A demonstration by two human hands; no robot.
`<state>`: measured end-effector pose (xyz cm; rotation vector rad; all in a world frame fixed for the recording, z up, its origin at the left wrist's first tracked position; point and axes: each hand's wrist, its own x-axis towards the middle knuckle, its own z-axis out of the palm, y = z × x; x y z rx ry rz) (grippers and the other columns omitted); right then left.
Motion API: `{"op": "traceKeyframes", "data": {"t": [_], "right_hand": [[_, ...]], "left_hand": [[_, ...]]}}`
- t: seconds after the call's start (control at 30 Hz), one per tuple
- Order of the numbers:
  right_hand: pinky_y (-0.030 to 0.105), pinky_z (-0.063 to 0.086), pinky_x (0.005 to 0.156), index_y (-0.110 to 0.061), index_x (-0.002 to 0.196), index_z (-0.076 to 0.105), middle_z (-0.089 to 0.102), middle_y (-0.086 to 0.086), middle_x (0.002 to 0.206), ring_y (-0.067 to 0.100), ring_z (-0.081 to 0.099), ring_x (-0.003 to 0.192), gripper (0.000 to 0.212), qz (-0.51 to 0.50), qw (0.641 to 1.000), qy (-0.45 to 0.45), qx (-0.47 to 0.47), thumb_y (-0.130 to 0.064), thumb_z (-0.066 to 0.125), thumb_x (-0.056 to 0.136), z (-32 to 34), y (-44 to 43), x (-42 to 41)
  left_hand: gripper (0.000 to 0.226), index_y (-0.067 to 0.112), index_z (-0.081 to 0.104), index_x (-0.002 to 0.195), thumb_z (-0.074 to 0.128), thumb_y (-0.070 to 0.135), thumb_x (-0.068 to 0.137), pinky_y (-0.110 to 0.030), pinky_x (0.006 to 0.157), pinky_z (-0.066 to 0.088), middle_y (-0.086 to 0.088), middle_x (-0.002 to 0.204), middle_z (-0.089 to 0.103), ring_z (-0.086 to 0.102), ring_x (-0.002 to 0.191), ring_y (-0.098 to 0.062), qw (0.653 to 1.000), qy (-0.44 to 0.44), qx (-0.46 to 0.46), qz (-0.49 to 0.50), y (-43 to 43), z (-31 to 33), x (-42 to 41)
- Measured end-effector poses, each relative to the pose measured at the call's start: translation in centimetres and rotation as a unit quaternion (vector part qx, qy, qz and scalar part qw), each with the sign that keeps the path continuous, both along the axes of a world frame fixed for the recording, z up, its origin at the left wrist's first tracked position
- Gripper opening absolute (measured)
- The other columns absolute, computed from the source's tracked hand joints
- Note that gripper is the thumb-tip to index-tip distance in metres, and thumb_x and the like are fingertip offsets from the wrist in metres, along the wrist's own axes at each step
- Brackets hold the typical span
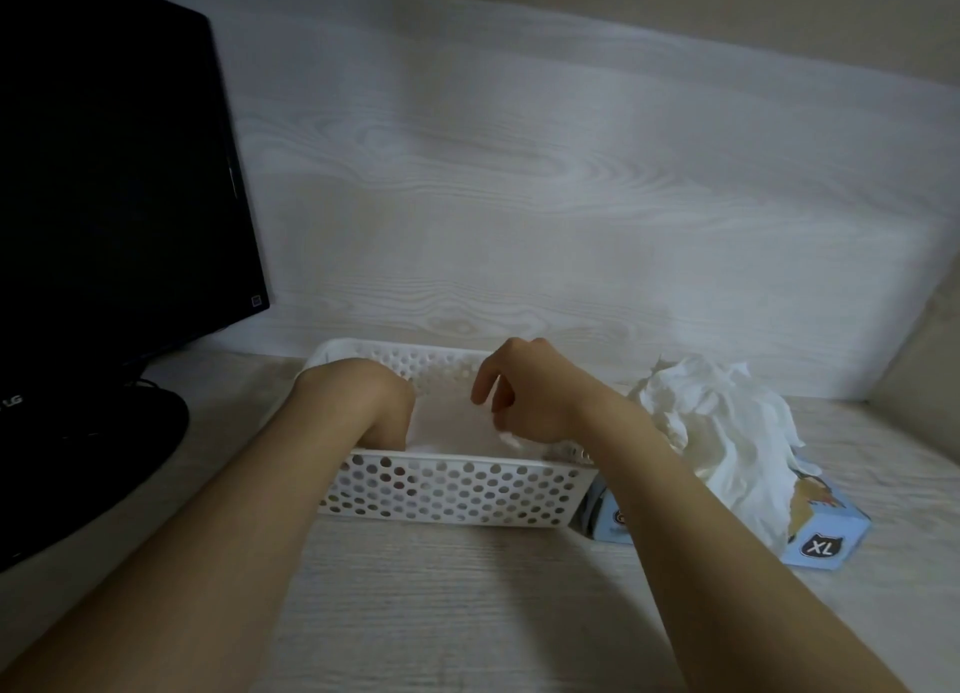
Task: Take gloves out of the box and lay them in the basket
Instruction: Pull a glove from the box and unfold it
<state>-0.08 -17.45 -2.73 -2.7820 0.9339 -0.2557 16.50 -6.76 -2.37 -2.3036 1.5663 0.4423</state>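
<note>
**Q:** How does the basket lie, and what does it hold?

**A:** The white, hole-patterned basket (457, 489) sits on the pale wood-grain table (467, 614). Its long axis runs left to right, and one long wall faces the person. A pale glove (452, 424) lies flat across its floor.

**Q:** Where is the box?

**A:** The blue box (815, 536) lies just beside the near right corner of the basket. Its long axis also runs roughly left to right, and the end marked XL points toward the near right. A crumpled bunch of white gloves (722, 422) rises out of its top.

**Q:** What is the state of the hands?

**A:** The left hand (363, 401) reaches down into the left end of the basket. Its fingers are hidden behind the near wall, so I cannot tell its grip. The right hand (530, 396) hangs over the right half of the basket with its fingers curled. Its fingertips pinch a small fold of the glove.

**Q:** Anything else in view?

**A:** A black monitor (114, 172) stands at the left, against the pale back panel (571, 172).
</note>
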Motion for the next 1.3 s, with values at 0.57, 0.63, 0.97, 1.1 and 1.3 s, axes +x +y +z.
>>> {"op": "traceKeyframes", "data": {"t": [0.57, 0.63, 0.97, 1.1, 1.3], "right_hand": [[0.029, 0.054, 0.080, -0.028, 0.105, 0.079, 0.061, -0.014, 0.086, 0.007, 0.059, 0.079, 0.018, 0.006, 0.997, 0.082, -0.004, -0.027, 0.078, 0.087, 0.3, 1.6, 0.1], [0.032, 0.058, 0.082, -0.030, 0.099, 0.080, 0.066, -0.011, 0.090, 0.011, 0.065, 0.087, 0.018, 0.016, 0.995, 0.098, -0.001, -0.037, 0.085, 0.083, 0.2, 1.8, 0.0], [0.041, 0.064, 0.085, -0.030, 0.089, 0.079, 0.062, -0.005, 0.093, 0.021, 0.068, 0.090, 0.035, 0.007, 0.994, 0.106, -0.041, 0.003, 0.070, 0.082, 0.5, 1.3, -0.4], [0.045, 0.064, 0.086, -0.026, 0.098, 0.081, 0.068, 0.000, 0.101, 0.025, 0.069, 0.089, 0.020, -0.002, 0.988, 0.154, -0.024, -0.010, 0.074, 0.088, -0.2, 1.0, -0.6], [0.036, 0.063, 0.081, -0.028, 0.107, 0.080, 0.067, 0.000, 0.098, 0.020, 0.070, 0.089, 0.029, -0.038, 0.999, 0.024, -0.027, -0.010, 0.073, 0.086, 2.1, 1.2, -1.4]], "left_hand": [[0.058, 0.034, 0.051, 0.145, 0.076, 0.039, 0.093, -0.034, 0.090, 0.060, 0.001, 0.136, 0.058, 0.065, 0.108, -0.018, 0.993, 0.112, -0.037, -0.017, 0.4, 0.9, -2.3], [0.060, 0.033, 0.048, 0.149, 0.074, 0.033, 0.094, -0.033, 0.087, 0.058, -0.001, 0.142, 0.057, 0.064, 0.114, -0.021, 0.994, 0.100, -0.023, -0.027, 0.4, 0.9, -2.5], [0.058, 0.033, 0.044, 0.149, 0.069, 0.029, 0.097, -0.038, 0.097, 0.052, -0.005, 0.154, 0.046, 0.056, 0.127, -0.028, 0.997, 0.059, -0.010, -0.046, -0.2, 0.4, -2.6], [0.057, 0.030, 0.047, 0.148, 0.070, 0.030, 0.096, -0.034, 0.092, 0.054, -0.004, 0.149, 0.051, 0.058, 0.122, -0.024, 0.997, 0.058, -0.010, -0.052, -0.1, 0.6, -2.8], [0.026, 0.022, 0.069, 0.124, 0.062, 0.032, 0.101, -0.037, 0.092, 0.056, -0.003, 0.123, 0.067, 0.066, 0.106, -0.022, 0.978, 0.070, -0.183, -0.076, -0.4, 1.7, -3.9]]}}
